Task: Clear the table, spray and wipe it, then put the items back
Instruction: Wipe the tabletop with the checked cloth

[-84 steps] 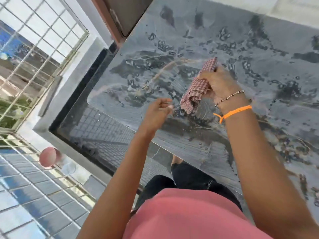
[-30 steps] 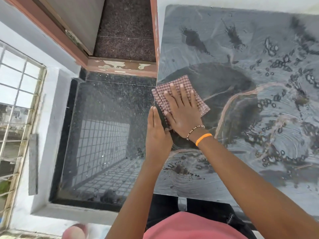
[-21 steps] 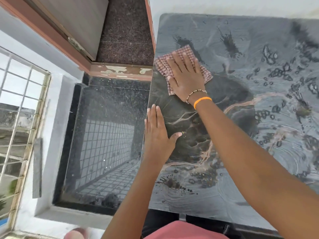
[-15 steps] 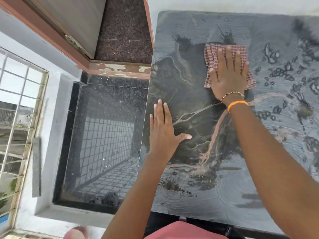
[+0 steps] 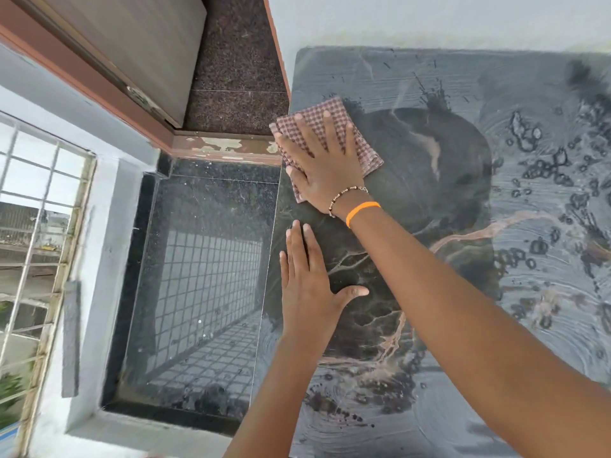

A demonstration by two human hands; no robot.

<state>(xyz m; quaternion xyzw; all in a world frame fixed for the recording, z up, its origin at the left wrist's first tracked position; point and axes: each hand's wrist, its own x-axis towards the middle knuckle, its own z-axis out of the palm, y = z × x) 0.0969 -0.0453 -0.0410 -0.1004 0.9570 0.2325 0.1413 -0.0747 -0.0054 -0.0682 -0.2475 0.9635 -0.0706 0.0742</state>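
checked cloth (image 5: 330,127) under spread right fingers (image 5: 325,127), table (image 5: 496,325) edge

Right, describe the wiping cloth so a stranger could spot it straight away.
Start at the dark, wet stone table and go to its far left corner, by the doorway. The cloth lies flat there under the spread fingers of the right hand, which wears an orange wristband. It is the only fabric on the table, in a small red-and-white check.
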